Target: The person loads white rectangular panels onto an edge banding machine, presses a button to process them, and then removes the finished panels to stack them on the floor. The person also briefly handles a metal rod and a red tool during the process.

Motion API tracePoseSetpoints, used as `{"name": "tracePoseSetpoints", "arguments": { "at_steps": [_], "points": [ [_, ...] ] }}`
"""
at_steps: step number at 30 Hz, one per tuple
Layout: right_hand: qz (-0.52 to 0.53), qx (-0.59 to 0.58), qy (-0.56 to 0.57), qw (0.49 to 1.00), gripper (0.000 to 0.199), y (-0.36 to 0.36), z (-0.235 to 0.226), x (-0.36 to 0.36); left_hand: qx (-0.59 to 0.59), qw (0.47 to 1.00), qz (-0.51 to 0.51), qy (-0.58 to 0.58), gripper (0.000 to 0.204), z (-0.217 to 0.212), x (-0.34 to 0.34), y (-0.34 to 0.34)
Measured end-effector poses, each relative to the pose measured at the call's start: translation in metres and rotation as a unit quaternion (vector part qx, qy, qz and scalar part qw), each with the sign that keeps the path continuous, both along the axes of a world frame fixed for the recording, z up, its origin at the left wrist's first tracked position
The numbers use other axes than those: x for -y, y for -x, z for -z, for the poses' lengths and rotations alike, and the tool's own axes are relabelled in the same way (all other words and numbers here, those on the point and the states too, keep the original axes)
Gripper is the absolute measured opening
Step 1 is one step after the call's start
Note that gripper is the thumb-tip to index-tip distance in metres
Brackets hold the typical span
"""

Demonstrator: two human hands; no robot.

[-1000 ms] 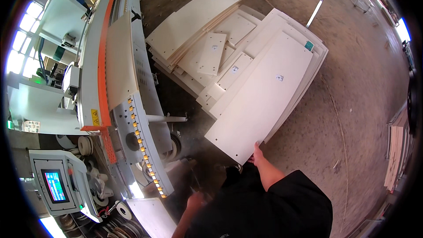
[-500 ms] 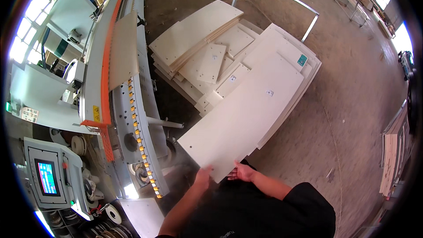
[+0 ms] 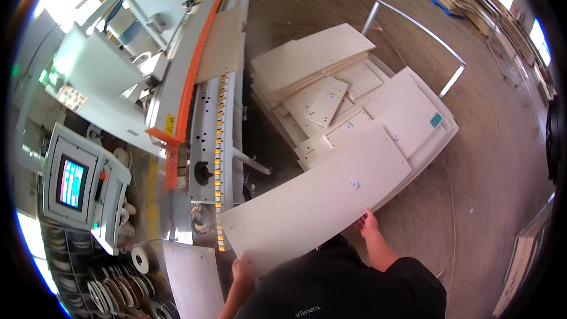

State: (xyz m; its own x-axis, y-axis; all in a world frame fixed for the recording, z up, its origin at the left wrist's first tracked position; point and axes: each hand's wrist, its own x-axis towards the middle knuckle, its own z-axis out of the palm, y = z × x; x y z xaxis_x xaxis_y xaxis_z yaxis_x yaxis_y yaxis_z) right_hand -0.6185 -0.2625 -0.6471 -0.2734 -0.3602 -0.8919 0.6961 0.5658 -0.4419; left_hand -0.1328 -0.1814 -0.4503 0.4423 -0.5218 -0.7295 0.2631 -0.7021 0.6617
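A long white panel [image 3: 307, 210] with a small label and a hole near its left end lies slantwise in front of me. My left hand [image 3: 242, 270] grips its near left corner, fingers partly hidden beneath. Farther right along the near long edge, my right hand [image 3: 368, 222] holds it from below, fingers curled under the board. The panel's far end overlaps a stack of white panels [image 3: 422, 106], some labelled, one with a green sticker. Its left end reaches close to the roller edge of a long machine [image 3: 218, 159].
An orange guard rail [image 3: 198, 53] runs along the machine, where another panel [image 3: 221, 44] lies. Left of it stands a control console [image 3: 74, 183] with a lit screen. Edging rolls [image 3: 112, 289] and a white board [image 3: 192, 277] are at lower left. A metal frame [image 3: 419, 26] rises behind the stack.
The panel has come nearer and turned, its near end swinging left towards the machine. My right hand has shifted right along its edge; my left hand has moved left and lower. The view has turned left.
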Motion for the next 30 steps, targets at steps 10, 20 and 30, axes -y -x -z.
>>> {"name": "tracePoseSetpoints", "arguments": {
  "at_steps": [10, 20, 30],
  "points": [
    [-0.105, -0.102, -0.062, 0.987, 0.049, -0.05, 0.002, 0.019, 0.13, 0.966, -0.207, 0.084, 0.051, -0.004, -0.072, -0.028],
    [-0.267, -0.099, 0.014, 0.958, 0.045, -0.143, -0.049, 0.082, 0.216, 0.911, -0.348, 0.056, 0.049, 0.064, -0.203, -0.047],
    [-0.562, -0.035, 0.117, 0.818, 0.035, -0.322, -0.117, 0.099, 0.051, 0.79, -0.579, 0.192, 0.041, 0.094, -0.329, -0.073]
  ]
}}
